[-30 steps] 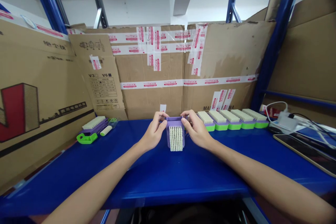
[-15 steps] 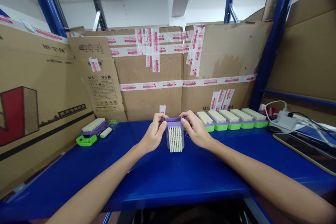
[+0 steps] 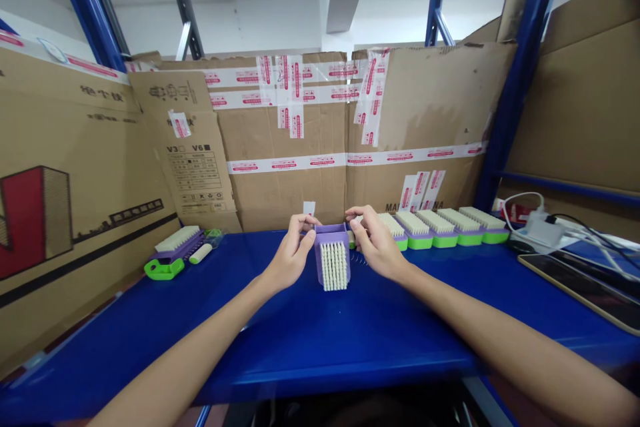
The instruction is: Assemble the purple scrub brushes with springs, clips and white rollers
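A purple brush (image 3: 332,258) with cream bristles stands on end on the blue shelf surface (image 3: 310,333), bristles facing me. My left hand (image 3: 291,252) pinches its upper left corner, fingers curled. My right hand (image 3: 376,244) has come a little off the brush's right side; its fingers are pinched over something small beside the brush that I cannot make out. Just behind my right hand begins a row of several purple-and-green brushes (image 3: 443,225) lying bristles up.
At the left lie another brush with a green handle (image 3: 173,252) and a small white roller (image 3: 201,253). Taped cardboard panels (image 3: 320,140) wall the back and sides. White charger and cables (image 3: 547,228) and a dark tablet (image 3: 583,290) sit at the right.
My right hand has shifted slightly right, off the purple brush's top corner toward the row of brushes. My left hand and the brush have hardly moved.
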